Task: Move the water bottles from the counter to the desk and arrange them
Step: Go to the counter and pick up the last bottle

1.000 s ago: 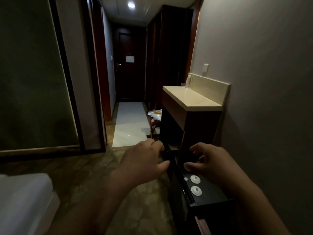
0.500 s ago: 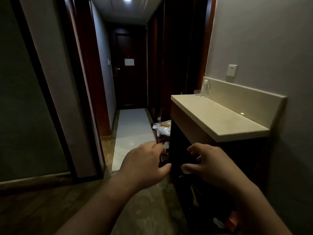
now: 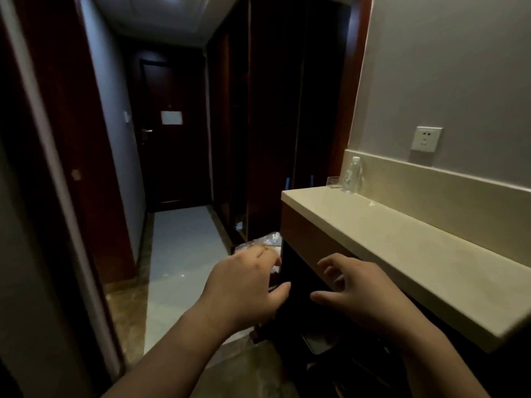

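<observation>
From the head view, a water bottle (image 3: 354,174) is standing upright at the far end of the pale counter (image 3: 402,248), against the backsplash, with a clear glass (image 3: 333,182) just beside it. Both hands are hanging in front of the dark cabinet below, well apart from the bottle. The left hand (image 3: 244,291) is loosely curled and gripping nothing; the right hand (image 3: 359,291) is spreading relaxed fingers, also holding nothing. A wall socket (image 3: 426,138) is sitting above the counter.
</observation>
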Demonstrator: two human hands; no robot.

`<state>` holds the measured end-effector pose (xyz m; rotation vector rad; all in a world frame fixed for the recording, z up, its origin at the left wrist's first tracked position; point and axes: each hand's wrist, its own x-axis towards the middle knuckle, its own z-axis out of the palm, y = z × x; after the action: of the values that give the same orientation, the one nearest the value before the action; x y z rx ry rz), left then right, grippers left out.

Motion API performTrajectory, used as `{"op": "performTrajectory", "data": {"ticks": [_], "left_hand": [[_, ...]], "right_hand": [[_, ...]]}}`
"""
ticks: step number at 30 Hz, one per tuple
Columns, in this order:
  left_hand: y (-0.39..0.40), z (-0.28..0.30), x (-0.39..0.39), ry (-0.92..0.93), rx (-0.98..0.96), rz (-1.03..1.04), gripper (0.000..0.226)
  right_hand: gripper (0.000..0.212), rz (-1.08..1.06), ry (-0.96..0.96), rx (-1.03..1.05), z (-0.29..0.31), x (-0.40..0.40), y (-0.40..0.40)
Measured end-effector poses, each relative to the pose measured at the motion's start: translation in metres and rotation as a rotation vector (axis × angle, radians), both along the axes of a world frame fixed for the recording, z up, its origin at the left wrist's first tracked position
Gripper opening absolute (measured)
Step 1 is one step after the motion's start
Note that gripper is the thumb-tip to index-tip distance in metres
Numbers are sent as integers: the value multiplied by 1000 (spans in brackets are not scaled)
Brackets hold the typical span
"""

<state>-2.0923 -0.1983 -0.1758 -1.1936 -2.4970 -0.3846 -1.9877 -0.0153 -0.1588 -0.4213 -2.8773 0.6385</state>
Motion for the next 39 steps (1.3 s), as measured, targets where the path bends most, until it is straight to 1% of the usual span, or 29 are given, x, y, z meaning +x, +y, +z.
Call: {"op": "performTrajectory", "data": {"ticks": [6, 9, 12, 15, 21, 27, 30, 34, 36, 39], "left_hand": [[74, 11, -141, -9, -25, -178, 47], [121, 8, -196, 8, -43, -251, 49], [171, 5, -245, 42, -53, -318, 49], [231, 6, -296, 69, -65, -370, 47], [357, 24, -397, 86, -62, -428, 51], [457, 29, -470, -4, -2, -423, 59], [507, 30, -500, -55, 31, -459, 62], [574, 21, -536, -119, 27, -494, 64], [610, 14, -552, -143, 24, -527, 69], [653, 8, -569, -227, 23, -564, 78]], "right_hand": [[59, -210, -43, -13, 9, -102, 50], [59, -309, -20, 2, 8, -144, 88], [57, -364, -22, 34, 1, -185, 129], [58, -418, -8, 64, -5, -232, 180], [58, -537, 22, 40, 3, -323, 279], [58, -649, -8, 16, 7, -377, 349], [59, -723, -31, 17, 5, -398, 375], [59, -831, -56, 0, -2, -415, 397], [58, -915, -60, -14, -5, -419, 404], [59, -1038, -77, -32, -10, -424, 410]]}}
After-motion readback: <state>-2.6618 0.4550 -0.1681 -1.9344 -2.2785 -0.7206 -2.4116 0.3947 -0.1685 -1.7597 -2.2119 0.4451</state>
